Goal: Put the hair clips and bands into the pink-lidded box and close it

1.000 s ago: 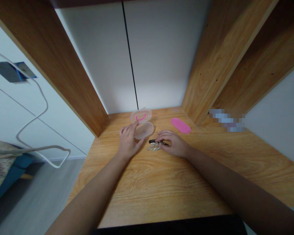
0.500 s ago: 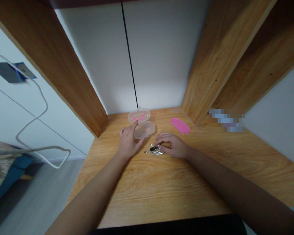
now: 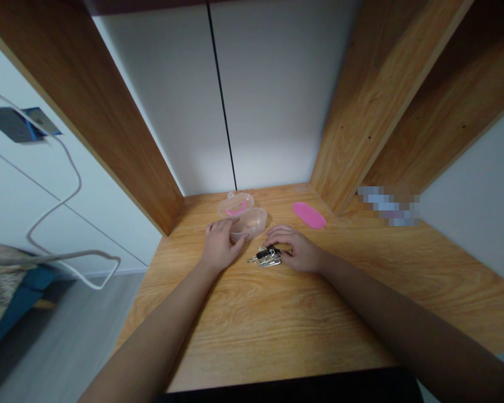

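My left hand (image 3: pixel 220 246) grips the left end of a clear plastic case (image 3: pixel 258 215), its fingers over the rim and its thumb along the near side. The case stands open. Its lid (image 3: pixel 247 200), which has a pink handle (image 3: pixel 236 210), lies folded back behind the base. Nearer to me is a small heap of silvery metal pieces with black parts, which looks like a bunch of keys (image 3: pixel 269 257). My right hand (image 3: pixel 298 249) curls round its right side, fingertips on the black part; the thumb is partly hidden.
A flat pink oval piece (image 3: pixel 309 215) lies to the right of the case. White panels (image 3: pixel 273 112) rise behind the wooden tabletop (image 3: pixel 252 319), with wooden uprights on both sides. A blurred object (image 3: pixel 388 207) lies far right. A white cable (image 3: pixel 78 179) hangs at left.
My left fingers have come down from beside the lid onto the base of the case. The lid has tipped back lower. My right fingers have shifted slightly, showing more of the black part.
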Tool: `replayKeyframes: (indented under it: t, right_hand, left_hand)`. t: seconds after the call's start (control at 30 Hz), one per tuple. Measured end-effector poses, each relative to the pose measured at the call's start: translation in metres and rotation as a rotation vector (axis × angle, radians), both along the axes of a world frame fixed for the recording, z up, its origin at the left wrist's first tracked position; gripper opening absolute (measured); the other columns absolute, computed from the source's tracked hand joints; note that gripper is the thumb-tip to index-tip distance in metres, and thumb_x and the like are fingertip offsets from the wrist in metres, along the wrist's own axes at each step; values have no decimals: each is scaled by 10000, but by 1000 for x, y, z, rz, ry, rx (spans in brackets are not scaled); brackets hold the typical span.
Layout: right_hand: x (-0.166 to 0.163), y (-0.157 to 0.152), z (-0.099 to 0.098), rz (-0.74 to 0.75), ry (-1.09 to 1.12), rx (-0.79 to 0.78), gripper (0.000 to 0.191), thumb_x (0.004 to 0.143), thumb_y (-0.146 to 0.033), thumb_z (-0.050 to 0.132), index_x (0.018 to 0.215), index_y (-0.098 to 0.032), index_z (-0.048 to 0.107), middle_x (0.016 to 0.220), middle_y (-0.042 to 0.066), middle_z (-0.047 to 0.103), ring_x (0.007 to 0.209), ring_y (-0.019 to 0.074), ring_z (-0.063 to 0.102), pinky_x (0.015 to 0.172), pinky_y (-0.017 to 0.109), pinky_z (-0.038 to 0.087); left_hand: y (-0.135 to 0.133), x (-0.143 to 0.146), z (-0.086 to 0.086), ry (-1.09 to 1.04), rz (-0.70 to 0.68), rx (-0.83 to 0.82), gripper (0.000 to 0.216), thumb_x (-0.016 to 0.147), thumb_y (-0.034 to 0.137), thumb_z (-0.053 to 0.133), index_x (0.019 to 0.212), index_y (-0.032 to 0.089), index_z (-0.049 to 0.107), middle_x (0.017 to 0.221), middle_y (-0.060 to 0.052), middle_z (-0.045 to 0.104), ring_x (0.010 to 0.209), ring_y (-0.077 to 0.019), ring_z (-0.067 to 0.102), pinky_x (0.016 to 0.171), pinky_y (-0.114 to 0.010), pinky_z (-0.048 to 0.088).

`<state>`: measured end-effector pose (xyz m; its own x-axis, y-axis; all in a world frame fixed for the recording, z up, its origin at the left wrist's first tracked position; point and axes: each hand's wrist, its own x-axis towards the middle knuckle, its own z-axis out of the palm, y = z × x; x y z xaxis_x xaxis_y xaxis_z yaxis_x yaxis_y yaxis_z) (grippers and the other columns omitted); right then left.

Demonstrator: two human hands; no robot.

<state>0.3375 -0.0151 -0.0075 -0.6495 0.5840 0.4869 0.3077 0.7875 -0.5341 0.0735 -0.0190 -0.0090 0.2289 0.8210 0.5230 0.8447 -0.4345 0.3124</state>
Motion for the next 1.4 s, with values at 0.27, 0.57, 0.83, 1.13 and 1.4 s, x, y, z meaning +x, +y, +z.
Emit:
replayKeyframes:
  t: [0.27,0.57,0.83,1.13,1.4]
  right_hand:
    - [-2,1,-4,-75,-65,43,355,796,-129,695,1110,-291,728,1116,49,741,1167,260,623,1055,496,462]
    - [1,5,-9,-154,-90,56,201,874,-270,707,1062,-295,772,1104,81,739,1109,249,650,973,457,523]
    - [-4,0,6,-190,20,123,200,908,-183,614,1006,-267,767,929,62,757,927,226,670,844,407,544]
    - [-2,2,3,-250,-7,140,163,827,-127,636,886,-233,744,809,33,740,816,215,636,759,371,505]
    - [-1,2,1,-268,-48,97,215,770,-79,627,868,-231,741,773,24,715,789,205,626,745,352,496]
  left_hand:
    - [-1,1,1,-5,-5,-3,416,916,481,602,1230,208,606,1194,-115,701,1119,-316,620,964,-489,402]
    - [0,-1,0,-9,-15,-13,393,910,468,613,1205,208,615,1186,-109,702,1115,-309,623,969,-479,407]
    - [0,0,1,-6,-9,-2,387,919,470,599,1210,216,616,1188,-110,706,1120,-309,625,971,-481,407]
    - [0,0,1,-11,-12,-4,374,918,473,604,1180,207,624,1181,-104,712,1109,-304,632,959,-472,407]
    - [0,0,1,-4,-5,0,372,916,471,605,1180,210,630,1180,-109,711,1105,-311,633,957,-476,409]
